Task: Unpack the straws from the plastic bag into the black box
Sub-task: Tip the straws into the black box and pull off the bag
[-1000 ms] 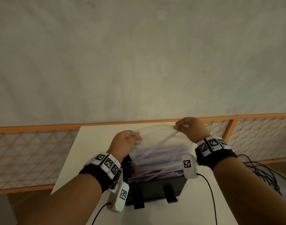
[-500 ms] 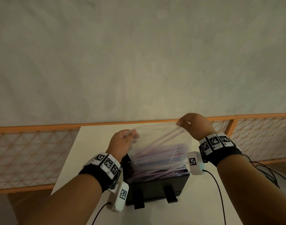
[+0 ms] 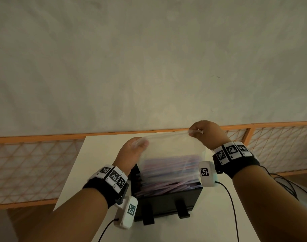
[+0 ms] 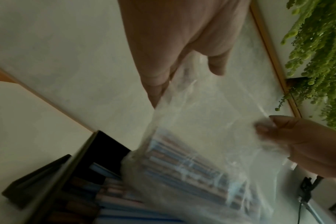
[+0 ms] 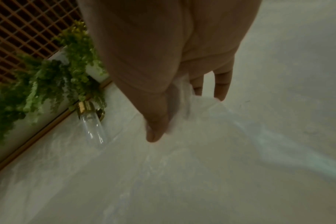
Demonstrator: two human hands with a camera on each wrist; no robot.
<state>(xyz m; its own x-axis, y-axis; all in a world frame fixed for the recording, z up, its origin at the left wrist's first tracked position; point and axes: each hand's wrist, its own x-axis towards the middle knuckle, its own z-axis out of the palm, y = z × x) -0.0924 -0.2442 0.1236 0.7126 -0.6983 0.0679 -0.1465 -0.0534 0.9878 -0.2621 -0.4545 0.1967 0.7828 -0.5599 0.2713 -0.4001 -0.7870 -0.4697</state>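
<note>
Fingers of my left hand pinch one upper corner of the clear, crinkly plastic bag, thumb pressed against the film, and fingers of my right hand pinch the opposite upper corner, so the bag hangs stretched between both hands, held up above the table. From the left wrist camera my left hand shows the thumb and forefinger closed on the film while the bag sags below, and my right hand grips the far corner. The right wrist camera shows my right hand with the thumb clamped onto a bunched bit of the bag, the remaining fingers curled loosely behind. Long thin pink and blue straws lie bundled crosswise in the bottom of the bag, and the bag's lower end dips into the open-topped black rectangular box, which stands on the white table right in front of me. More straws already lie inside the box, heaped toward its rim. Beyond the table runs an orange-framed mesh railing against a pale grey wall. Trailing green foliage hangs to one side, with a clear glass tube on a brass fitting beneath it. Black cables trail from my wrist units across the table.
</note>
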